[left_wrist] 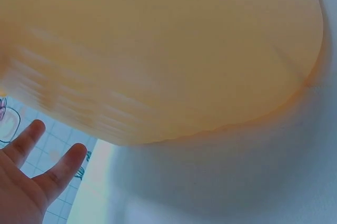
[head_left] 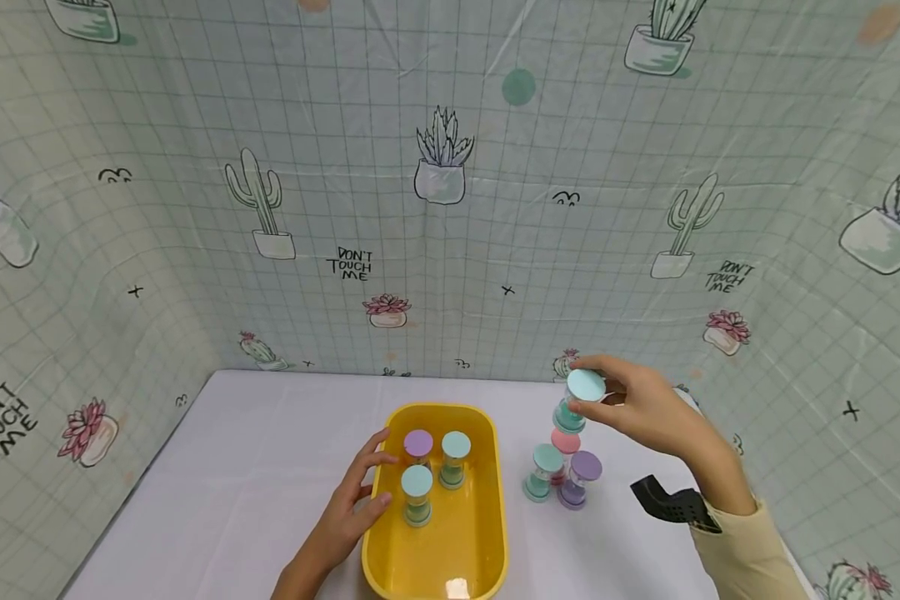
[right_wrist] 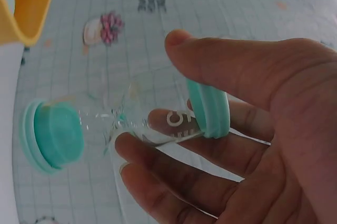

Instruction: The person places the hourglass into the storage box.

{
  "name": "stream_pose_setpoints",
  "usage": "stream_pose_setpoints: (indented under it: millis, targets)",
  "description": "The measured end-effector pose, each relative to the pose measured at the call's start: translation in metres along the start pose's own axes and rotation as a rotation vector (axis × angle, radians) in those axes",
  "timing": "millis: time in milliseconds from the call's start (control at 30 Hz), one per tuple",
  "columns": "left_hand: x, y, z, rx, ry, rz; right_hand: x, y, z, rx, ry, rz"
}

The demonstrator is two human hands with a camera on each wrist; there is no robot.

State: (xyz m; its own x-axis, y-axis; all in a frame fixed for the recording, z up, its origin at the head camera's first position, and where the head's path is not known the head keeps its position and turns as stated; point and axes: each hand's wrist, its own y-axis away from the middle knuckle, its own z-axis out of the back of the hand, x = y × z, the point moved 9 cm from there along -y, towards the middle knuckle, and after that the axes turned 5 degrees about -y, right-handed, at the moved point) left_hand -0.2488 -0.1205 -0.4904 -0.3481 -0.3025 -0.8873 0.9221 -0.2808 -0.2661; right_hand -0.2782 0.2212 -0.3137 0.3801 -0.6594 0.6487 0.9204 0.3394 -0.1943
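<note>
My right hand (head_left: 637, 410) grips a mint-capped sand timer (head_left: 570, 417) by its upper end, above the timers on the table. In the right wrist view the held hourglass (right_wrist: 105, 124) shows its clear waisted body, with the thumb at one cap and fingers around the glass. Below it stand a teal sand timer (head_left: 546, 473), a purple one (head_left: 581, 481) and a partly hidden pink one (head_left: 566, 440). My left hand (head_left: 348, 504), fingers spread, rests at the left rim of a yellow tray (head_left: 487, 533). Inside the tray stand two mint-capped timers (head_left: 417, 498) and one purple-capped timer (head_left: 418, 444).
A white cloth covers the table (head_left: 255, 467). Behind and on both sides hangs a gridded curtain (head_left: 495, 250) printed with cacti. A black strap (head_left: 675, 503) sits by the right wrist, over a pale sleeve (head_left: 746, 550).
</note>
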Motion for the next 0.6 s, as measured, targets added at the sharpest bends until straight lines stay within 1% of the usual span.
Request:
stream_pose_setpoints:
  millis: [133,200,467,600]
  targets:
    - [-0.001,0.000,0.001,-0.002,0.005,0.000,0.026,-0.015,-0.017,0.062,0.001,0.120]
    - [-0.002,0.000,0.001,0.001,0.006,-0.001,0.037,-0.021,-0.026,0.103,-0.009,0.160]
    - [-0.003,-0.001,0.000,0.018,0.016,-0.015,0.080,-0.038,-0.067,0.309,-0.049,0.244]
    - [-0.002,0.000,0.001,0.016,0.008,-0.018,0.094,-0.043,-0.090,0.399,-0.053,0.286]
